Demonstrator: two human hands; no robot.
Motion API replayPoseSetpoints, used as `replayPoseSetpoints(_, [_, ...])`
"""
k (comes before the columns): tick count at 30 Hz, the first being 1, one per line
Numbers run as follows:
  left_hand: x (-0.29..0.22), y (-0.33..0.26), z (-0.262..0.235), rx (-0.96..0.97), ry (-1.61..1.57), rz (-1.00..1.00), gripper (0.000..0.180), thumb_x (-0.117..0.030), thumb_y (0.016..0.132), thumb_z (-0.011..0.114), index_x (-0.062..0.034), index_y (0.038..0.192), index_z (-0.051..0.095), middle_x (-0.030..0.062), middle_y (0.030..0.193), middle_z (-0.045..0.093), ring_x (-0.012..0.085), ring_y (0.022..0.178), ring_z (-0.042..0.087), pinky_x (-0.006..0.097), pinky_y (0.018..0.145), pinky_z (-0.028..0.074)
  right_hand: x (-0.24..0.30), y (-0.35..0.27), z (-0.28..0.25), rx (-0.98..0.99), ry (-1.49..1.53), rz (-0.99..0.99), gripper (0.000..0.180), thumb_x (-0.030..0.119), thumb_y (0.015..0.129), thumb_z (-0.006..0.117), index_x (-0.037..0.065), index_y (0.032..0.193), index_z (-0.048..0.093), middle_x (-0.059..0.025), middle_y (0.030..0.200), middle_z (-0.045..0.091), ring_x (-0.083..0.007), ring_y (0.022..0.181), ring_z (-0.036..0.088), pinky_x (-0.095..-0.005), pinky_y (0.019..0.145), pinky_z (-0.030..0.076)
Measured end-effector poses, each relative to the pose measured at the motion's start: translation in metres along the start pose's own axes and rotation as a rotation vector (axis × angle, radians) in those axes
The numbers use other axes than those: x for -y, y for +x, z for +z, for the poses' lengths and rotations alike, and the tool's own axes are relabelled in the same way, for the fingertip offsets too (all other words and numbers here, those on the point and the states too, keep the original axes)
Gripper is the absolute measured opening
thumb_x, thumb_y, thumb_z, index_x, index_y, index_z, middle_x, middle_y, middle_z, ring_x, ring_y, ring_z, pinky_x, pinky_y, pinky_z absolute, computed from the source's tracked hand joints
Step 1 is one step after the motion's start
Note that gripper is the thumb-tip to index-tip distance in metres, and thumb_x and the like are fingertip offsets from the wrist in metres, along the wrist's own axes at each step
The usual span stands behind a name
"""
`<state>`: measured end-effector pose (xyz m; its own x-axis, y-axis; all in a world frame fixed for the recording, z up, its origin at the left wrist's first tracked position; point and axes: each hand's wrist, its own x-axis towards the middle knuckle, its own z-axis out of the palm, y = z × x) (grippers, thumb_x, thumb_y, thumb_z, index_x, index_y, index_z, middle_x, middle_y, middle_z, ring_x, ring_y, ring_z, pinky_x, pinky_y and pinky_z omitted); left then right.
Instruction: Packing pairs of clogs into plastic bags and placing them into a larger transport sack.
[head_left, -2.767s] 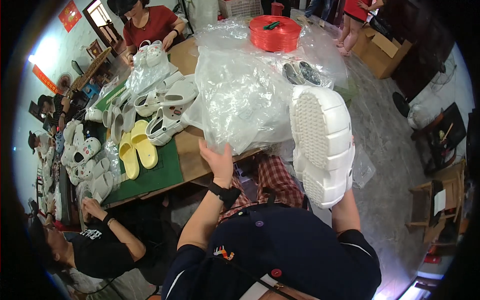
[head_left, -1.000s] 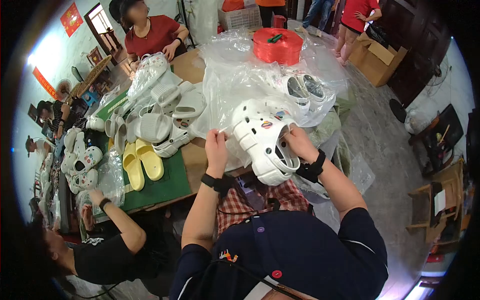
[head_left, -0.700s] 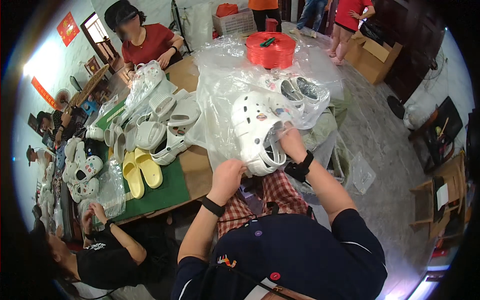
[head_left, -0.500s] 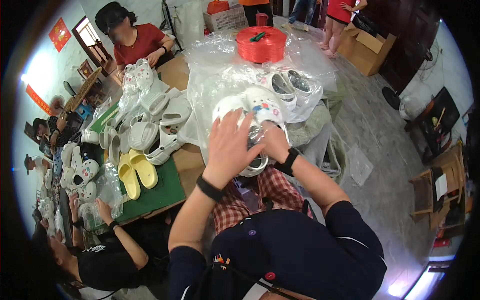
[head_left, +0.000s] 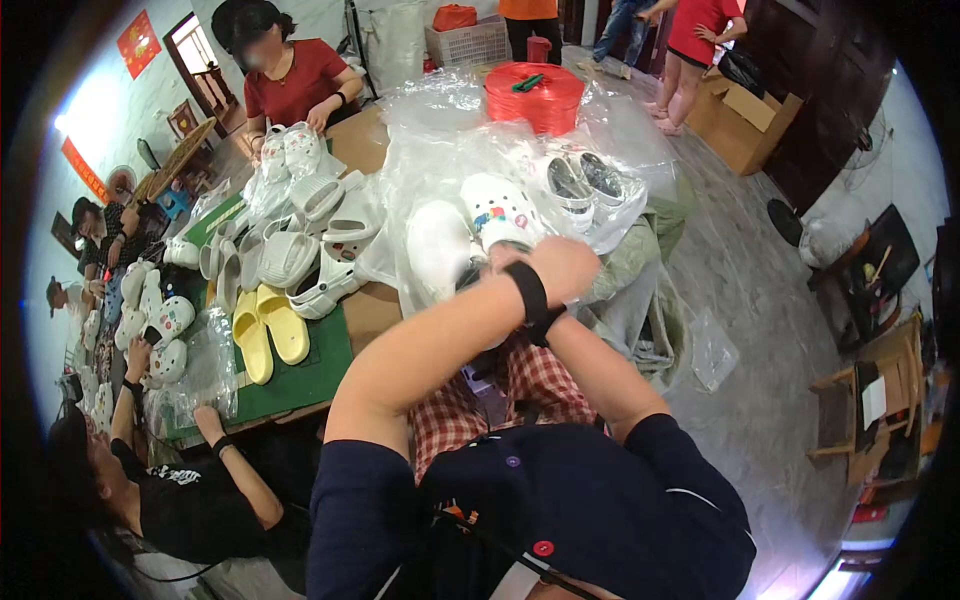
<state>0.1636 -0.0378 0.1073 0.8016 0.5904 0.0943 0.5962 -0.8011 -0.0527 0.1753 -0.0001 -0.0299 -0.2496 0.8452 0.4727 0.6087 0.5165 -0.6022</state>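
Note:
A pair of white clogs point(head_left: 500, 213) with colourful charms lies in front of me, with clear plastic around it. My forearms cross over the near end of the clogs, the left one on top. My left hand point(head_left: 566, 268) is closed at the right of the pair, and whatever its fingers grip is hidden. Behind the left wrist, my right hand point(head_left: 497, 262) shows only in part, close to the clogs' near openings. Its fingers are mostly covered. Just beyond, another pair of clogs point(head_left: 570, 180) with dark insoles sits in clear plastic.
A red roll of plastic twine point(head_left: 535, 98) stands at the far side. Grey slippers point(head_left: 290, 258) and yellow slides point(head_left: 270, 330) lie on the green-topped table point(head_left: 325, 350) at left. Co-workers handle shoes across and along the table. A cardboard box point(head_left: 740, 120) stands at far right.
My left hand has swung from the left of the clogs to their right, crossing over my right wrist. Its spread fingers have closed. My right hand has moved left, under the left forearm.

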Motion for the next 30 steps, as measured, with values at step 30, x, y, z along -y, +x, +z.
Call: replayPoseSetpoints(30, [-0.01, -0.277, 0.071, -0.677, -0.442, -0.835, 0.011, -0.008, 0.089, 0.055, -0.0026, 0.097, 0.06, 0.0178, 0.086, 0.063, 0.0359, 0.077, 0.062, 0.04, 0.066, 0.05, 0.055, 0.042, -0.056, -0.111, -0.026, 0.256, 0.029, 0.021, 0.08, 0.052, -0.005, 0.09, 0.059, -0.0297, 0.091, 0.059, -0.0448, 0.09, 0.056, -0.0497, 0.082, 0.043])
